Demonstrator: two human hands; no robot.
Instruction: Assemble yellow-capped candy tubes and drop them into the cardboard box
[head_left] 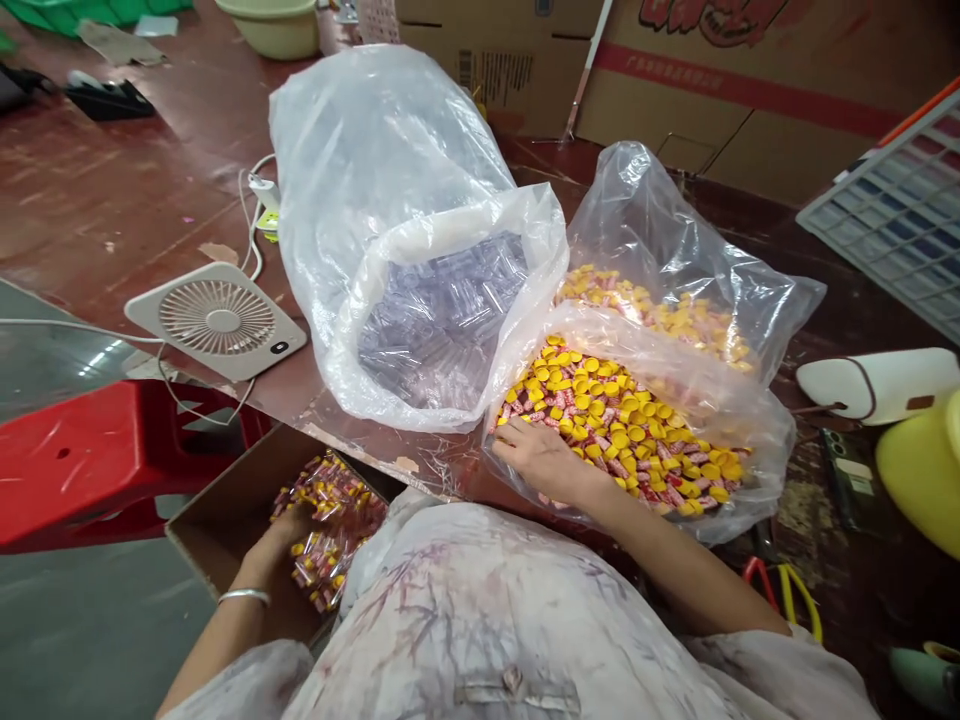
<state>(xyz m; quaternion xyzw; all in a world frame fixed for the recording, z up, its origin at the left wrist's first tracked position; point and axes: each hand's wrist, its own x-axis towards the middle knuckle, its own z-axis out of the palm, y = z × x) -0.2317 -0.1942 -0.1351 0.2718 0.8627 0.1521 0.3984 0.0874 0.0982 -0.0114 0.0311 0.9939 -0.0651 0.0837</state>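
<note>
My right hand (541,458) reaches into an open clear plastic bag (757,420) filled with small yellow-capped tubes (637,425), fingers resting on the pile at its near left side. My left hand (279,535), a silver bangle on the wrist, is down in a cardboard box (217,520) by my left knee, pressed against packed clear packets of the same tubes (334,525). Whether either hand grips anything is hidden. A larger clear bag (390,200) holding empty transparent packets stands just left of the tube bag.
A white square fan (217,320) with its cable lies on the table at the left. A red plastic stool (97,460) is beside the box. Cardboard cartons (675,70) line the back. A compartment tray (892,210), a white pouch (877,385) and a yellow object (926,470) sit right.
</note>
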